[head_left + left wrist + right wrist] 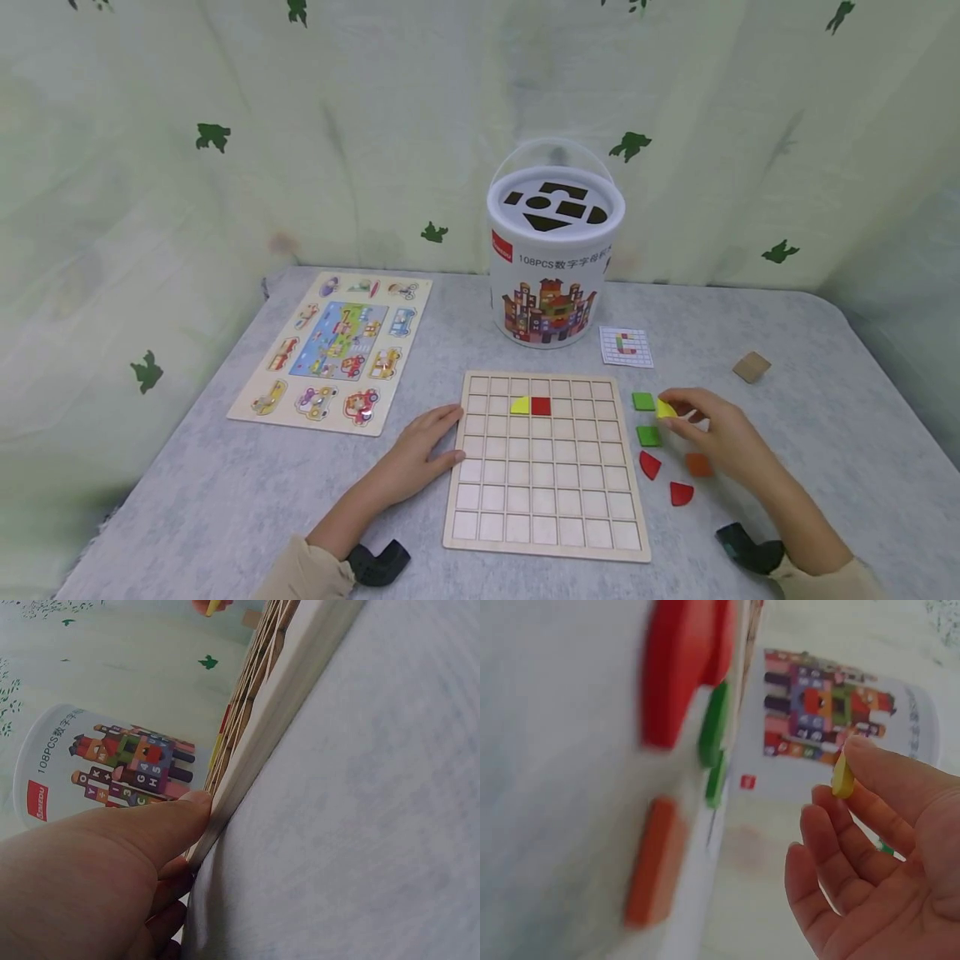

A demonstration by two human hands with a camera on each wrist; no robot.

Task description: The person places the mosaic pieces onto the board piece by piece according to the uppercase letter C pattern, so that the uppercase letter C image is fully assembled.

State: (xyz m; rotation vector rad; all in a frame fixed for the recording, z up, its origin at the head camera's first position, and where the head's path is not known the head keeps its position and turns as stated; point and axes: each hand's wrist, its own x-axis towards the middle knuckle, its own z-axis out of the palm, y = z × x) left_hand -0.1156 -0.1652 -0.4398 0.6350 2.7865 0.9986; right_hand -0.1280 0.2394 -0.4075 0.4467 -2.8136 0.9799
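Note:
A wooden grid board (545,475) lies flat on the table, holding a yellow quarter-round block (521,406) beside a red square block (540,407) in its second row. My left hand (417,454) rests against the board's left edge, thumb and fingertips touching it. Off the board's right side, my right hand (712,429) pinches a small yellow block (843,777) between thumb and fingers, which partly hide its shape. Near that hand lie two green square blocks (643,402), two red quarter-round blocks (681,494) and an orange square block (698,465).
Behind the board stands a white bucket (547,275) with shape holes in its lid. A pattern card (626,347) lies at its right foot. Farther right is a brown wooden block (752,367). To the left lies a vehicle puzzle board (330,354).

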